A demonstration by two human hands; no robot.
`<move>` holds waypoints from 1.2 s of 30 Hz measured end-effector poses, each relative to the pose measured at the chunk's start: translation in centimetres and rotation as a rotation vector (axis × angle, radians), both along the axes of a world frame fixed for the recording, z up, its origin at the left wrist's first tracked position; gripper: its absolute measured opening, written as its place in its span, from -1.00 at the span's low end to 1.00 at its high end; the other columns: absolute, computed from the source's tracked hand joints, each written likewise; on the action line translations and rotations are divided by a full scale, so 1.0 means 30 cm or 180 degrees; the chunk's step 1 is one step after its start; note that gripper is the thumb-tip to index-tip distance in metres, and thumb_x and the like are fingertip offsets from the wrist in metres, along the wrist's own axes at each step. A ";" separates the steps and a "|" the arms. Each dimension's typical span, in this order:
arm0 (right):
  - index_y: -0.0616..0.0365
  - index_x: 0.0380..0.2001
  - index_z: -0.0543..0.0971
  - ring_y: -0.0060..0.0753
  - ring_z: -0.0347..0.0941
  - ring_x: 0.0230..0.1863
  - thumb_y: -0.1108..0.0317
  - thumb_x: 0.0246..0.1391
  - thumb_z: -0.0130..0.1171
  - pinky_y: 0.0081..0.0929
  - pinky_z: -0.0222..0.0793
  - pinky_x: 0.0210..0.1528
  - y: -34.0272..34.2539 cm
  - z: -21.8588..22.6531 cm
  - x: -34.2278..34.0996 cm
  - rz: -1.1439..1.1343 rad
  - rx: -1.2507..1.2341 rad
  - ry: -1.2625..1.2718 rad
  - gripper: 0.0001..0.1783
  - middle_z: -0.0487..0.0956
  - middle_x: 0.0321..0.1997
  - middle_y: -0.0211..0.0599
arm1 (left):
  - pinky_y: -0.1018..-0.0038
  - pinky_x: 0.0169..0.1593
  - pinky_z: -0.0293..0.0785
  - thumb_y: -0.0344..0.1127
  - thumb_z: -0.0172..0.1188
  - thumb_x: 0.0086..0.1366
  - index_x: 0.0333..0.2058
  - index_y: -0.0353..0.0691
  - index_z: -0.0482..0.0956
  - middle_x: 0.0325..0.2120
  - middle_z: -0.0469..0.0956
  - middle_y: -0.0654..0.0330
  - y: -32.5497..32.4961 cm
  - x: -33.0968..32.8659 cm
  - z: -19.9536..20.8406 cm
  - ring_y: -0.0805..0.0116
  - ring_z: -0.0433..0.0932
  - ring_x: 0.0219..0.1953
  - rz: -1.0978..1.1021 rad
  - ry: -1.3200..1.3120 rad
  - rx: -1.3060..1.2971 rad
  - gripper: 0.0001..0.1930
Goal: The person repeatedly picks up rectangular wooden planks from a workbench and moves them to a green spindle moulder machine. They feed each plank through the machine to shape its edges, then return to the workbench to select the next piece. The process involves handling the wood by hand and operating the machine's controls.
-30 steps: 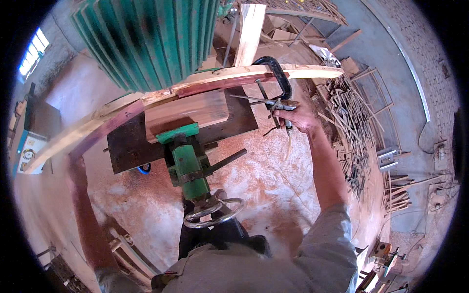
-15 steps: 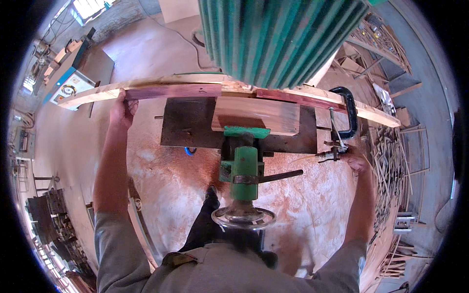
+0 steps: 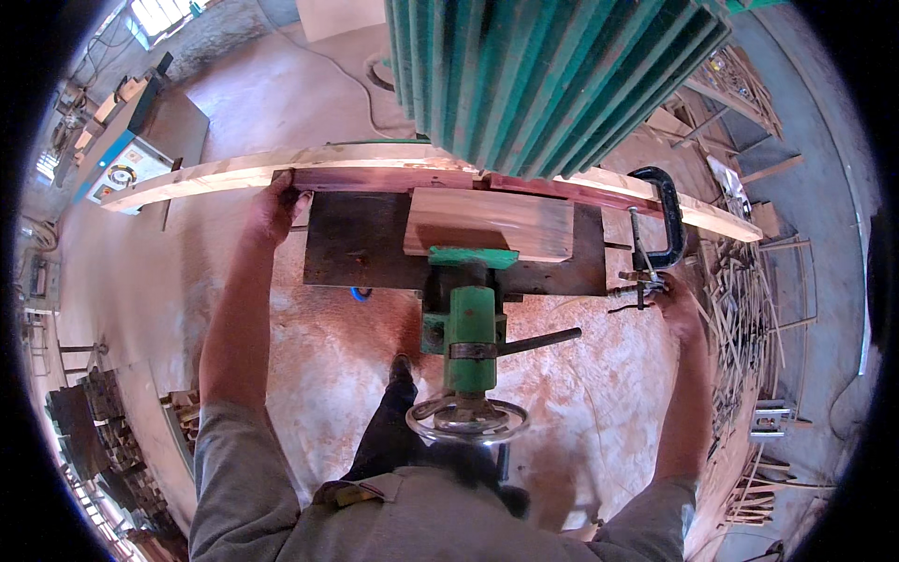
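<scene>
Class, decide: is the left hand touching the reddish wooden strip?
Touching. The head view shows the left hand, its grip against the left end of the reddish strip.

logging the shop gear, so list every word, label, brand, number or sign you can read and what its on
No text can be read.
Dial panel at far left: any markings too small to read.
Green ribbed housing and black clamp: no legible marks.

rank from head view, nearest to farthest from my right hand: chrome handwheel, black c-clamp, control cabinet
1. Black C-clamp, just beyond the right hand
2. Chrome handwheel, to its left, nearer your body
3. Control cabinet, far left
</scene>
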State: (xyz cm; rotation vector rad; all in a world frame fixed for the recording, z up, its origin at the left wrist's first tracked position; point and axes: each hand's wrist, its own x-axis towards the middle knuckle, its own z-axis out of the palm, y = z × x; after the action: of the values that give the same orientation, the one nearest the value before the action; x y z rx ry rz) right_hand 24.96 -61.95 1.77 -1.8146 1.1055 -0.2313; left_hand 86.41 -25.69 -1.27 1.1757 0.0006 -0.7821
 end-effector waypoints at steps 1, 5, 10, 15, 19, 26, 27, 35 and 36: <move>0.28 -0.04 0.42 -0.59 0.33 -0.39 0.55 -0.07 0.03 -0.60 0.29 -0.31 0.008 0.009 0.000 -0.0109 0.0062 -0.0024 -0.58 0.48 -0.32 -0.37 | 0.58 -0.46 0.58 -0.26 0.01 0.31 -0.17 -0.21 0.43 -0.38 0.50 0.15 -0.012 -0.016 -0.001 0.30 0.52 -0.46 -0.0060 0.0003 -0.0043 -0.80; 0.31 0.03 0.36 -0.59 0.36 -0.34 0.46 -0.02 0.06 -0.61 0.32 -0.25 0.035 0.047 -0.005 -0.0149 0.0022 -0.0120 -0.52 0.49 -0.24 -0.32 | 0.58 -0.45 0.58 -0.28 -0.01 0.31 -0.17 -0.22 0.43 -0.37 0.49 0.15 -0.033 -0.060 -0.017 0.30 0.52 -0.44 -0.0165 0.0150 -0.0190 -0.81; 0.32 0.05 0.34 -0.55 0.37 -0.26 0.39 0.03 0.08 -0.58 0.33 -0.19 0.042 0.151 -0.096 -0.0455 -0.0383 -0.0327 -0.51 0.47 -0.13 -0.28 | 0.56 -0.39 0.55 -0.26 0.00 0.31 -0.18 -0.20 0.44 -0.38 0.48 0.19 -0.058 -0.052 -0.076 0.33 0.50 -0.41 -0.0093 0.0143 -0.0171 -0.81; 0.25 -0.03 0.40 -0.46 0.44 -0.18 0.22 0.15 0.05 -0.51 0.39 -0.17 0.105 0.511 -0.033 -0.1328 -0.0387 -0.1432 -0.60 0.50 -0.11 -0.30 | 0.55 -0.36 0.54 -0.24 0.03 0.30 -0.20 -0.21 0.45 -0.40 0.48 0.23 -0.069 -0.068 -0.064 0.37 0.49 -0.41 -0.0036 0.0073 0.0064 -0.80; 0.23 -0.11 0.43 -0.38 0.48 -0.35 -0.07 0.18 -0.09 -0.34 0.43 -0.20 0.325 0.451 0.056 -0.0942 0.0535 -0.1230 -0.46 0.55 -0.26 -0.18 | 0.52 -0.34 0.56 -0.22 0.08 0.28 -0.17 -0.29 0.43 -0.39 0.48 0.19 -0.053 -0.087 -0.032 0.33 0.52 -0.38 0.0109 -0.0084 0.0347 -0.73; 0.17 -0.27 0.47 -0.08 0.45 -0.33 -0.30 0.08 -0.16 -0.14 0.33 -0.06 0.694 0.014 0.400 -0.2497 0.2859 -0.2835 -0.33 0.51 -0.42 -0.06 | 0.45 -0.32 0.60 -0.21 0.15 0.23 -0.12 -0.45 0.36 -0.37 0.48 0.07 -0.080 -0.119 -0.022 0.26 0.55 -0.38 0.0119 -0.0272 0.0429 -0.59; 0.15 -0.33 0.49 -0.12 0.44 -0.38 -0.30 0.08 -0.16 -0.16 0.33 -0.08 0.687 0.031 0.444 -0.2464 0.2808 -0.3309 -0.35 0.51 -0.48 -0.10 | 0.44 -0.31 0.60 -0.19 0.15 0.22 -0.12 -0.47 0.35 -0.37 0.48 0.06 -0.080 -0.135 0.000 0.26 0.55 -0.37 0.0228 -0.0230 0.0451 -0.57; 0.21 -0.49 0.50 -0.04 0.52 -0.30 0.15 0.11 -0.06 -0.20 0.43 -0.29 1.097 0.383 1.160 0.2172 -0.1102 0.0990 -0.67 0.56 -0.37 0.04 | 0.47 -0.37 0.55 -0.18 0.15 0.21 -0.14 -0.38 0.39 -0.38 0.50 0.10 -0.072 -0.094 -0.081 0.29 0.54 -0.41 0.0155 -0.0450 0.0364 -0.62; 0.21 -0.45 0.49 -0.01 0.51 -0.24 0.16 0.12 -0.07 -0.18 0.41 -0.23 1.106 0.394 1.147 0.1976 -0.0849 0.0900 -0.68 0.55 -0.34 0.06 | 0.48 -0.38 0.54 -0.17 0.15 0.21 -0.15 -0.37 0.40 -0.37 0.50 0.10 -0.064 -0.109 -0.091 0.30 0.54 -0.42 0.0176 -0.0463 0.0327 -0.62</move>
State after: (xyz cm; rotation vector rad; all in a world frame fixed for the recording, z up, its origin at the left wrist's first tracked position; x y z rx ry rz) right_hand 59.36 -28.79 13.59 -2.3893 0.6619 0.2664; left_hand 83.13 -27.61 -4.01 1.3229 -0.0475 -0.6526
